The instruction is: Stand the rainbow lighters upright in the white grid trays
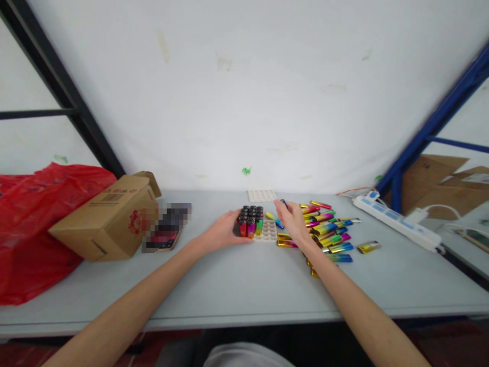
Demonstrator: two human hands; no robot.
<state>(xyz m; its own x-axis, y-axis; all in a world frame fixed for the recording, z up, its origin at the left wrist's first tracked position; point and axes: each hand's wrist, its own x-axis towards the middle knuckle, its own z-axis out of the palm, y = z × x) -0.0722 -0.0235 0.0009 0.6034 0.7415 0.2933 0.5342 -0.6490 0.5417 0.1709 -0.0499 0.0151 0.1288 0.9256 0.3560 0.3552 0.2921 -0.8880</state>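
Several lighters (pixel 251 224) with black tops and shiny coloured bodies stand upright, packed in the left part of a pale tray with round holes (pixel 266 232). My left hand (pixel 223 229) curves around the tray's left end, thumb along the front and fingers behind, steadying tray and lighters. Above the tray's right side, my right hand (pixel 292 220) pinches a lighter (pixel 283 202), of which only a dark end shows. A yellow-and-blue lighter (pixel 274 219) lies across the tray's holes. Right beside my right hand, a loose heap of metallic lighters (pixel 330 229) lies on the table, partly hidden by my forearm.
A second pale tray (pixel 262 195) lies against the wall. To the left are a phone (pixel 167 228), a cardboard box (pixel 109 219) and a red plastic bag (pixel 42 229). At right, a white power strip (pixel 397 223) and a single lighter (pixel 369 247) lie on the grey table (pixel 237 290).
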